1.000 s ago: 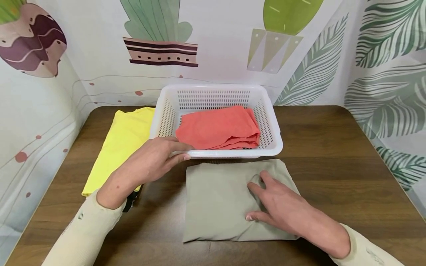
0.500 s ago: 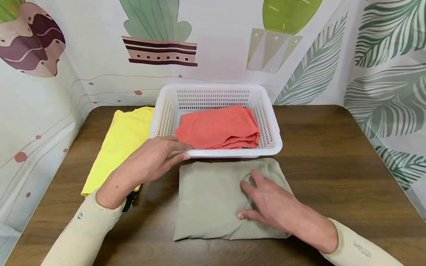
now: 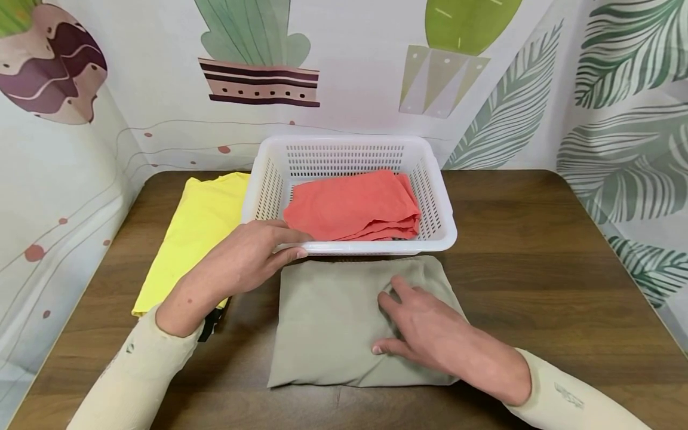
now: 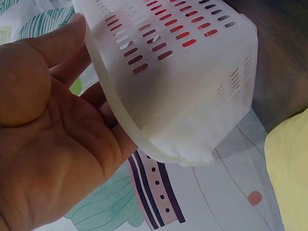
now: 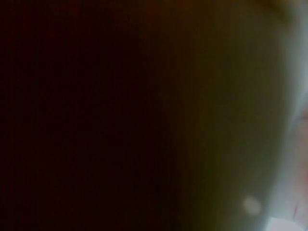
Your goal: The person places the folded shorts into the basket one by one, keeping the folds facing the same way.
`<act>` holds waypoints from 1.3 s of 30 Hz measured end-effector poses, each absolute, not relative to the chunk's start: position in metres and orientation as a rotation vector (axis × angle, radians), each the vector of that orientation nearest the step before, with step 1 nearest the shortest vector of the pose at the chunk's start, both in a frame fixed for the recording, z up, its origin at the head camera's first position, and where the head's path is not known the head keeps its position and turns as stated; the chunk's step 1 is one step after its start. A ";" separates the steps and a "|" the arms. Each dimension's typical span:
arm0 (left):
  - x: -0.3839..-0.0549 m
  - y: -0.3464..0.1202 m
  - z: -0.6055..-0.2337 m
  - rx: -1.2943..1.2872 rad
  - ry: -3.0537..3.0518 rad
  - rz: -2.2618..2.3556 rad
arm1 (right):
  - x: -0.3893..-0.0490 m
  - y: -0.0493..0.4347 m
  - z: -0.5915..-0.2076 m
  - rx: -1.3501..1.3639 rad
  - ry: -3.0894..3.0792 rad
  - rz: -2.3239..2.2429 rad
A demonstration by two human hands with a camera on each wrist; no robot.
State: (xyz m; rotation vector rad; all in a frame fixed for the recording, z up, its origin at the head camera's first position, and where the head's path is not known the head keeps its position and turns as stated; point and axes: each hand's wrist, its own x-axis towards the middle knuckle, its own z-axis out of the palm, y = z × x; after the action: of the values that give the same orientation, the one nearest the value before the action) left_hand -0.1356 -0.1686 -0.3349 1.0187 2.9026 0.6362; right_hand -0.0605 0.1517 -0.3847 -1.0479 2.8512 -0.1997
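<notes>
My left hand (image 3: 252, 254) holds the front-left rim of a white perforated plastic basket (image 3: 376, 246), thumb outside and fingers over the edge. The left wrist view shows the thumb (image 4: 72, 36) at the basket rim (image 4: 107, 82). Inside the basket lies a folded coral-red cloth (image 3: 344, 206). A folded grey-green cloth (image 3: 322, 322) lies flat on the table just in front of the basket. My right hand (image 3: 424, 328) rests on its right part, fingers spread and thumb apart, with small creases around the fingertips. The right wrist view is dark and blurred.
A folded yellow cloth (image 3: 188, 239) lies left of the basket, partly under my left forearm in the head view. The brown wooden table (image 3: 516, 239) extends to the right. Behind it hangs a white backdrop (image 3: 355, 89) printed with cacti and leaves.
The grey-green cloth has slid left along the table, and my right hand has moved left with it. My left hand and the basket have stayed in place.
</notes>
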 end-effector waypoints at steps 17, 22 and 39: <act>-0.135 -0.169 -0.337 0.985 2.893 0.640 | -0.064 0.135 -0.386 -1.120 2.833 -0.159; -0.135 -0.169 -0.337 0.987 2.894 0.636 | -0.064 0.134 -0.387 -1.131 2.840 -0.148; -0.135 -0.167 -0.336 0.973 2.896 0.634 | -0.066 0.129 -0.388 -1.152 2.848 -0.142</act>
State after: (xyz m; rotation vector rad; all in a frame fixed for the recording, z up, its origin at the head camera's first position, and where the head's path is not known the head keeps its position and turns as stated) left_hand -0.1346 -0.1667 -0.3361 0.9726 2.8964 0.6339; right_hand -0.0659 0.1291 -0.3884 -1.1520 2.8482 -0.1423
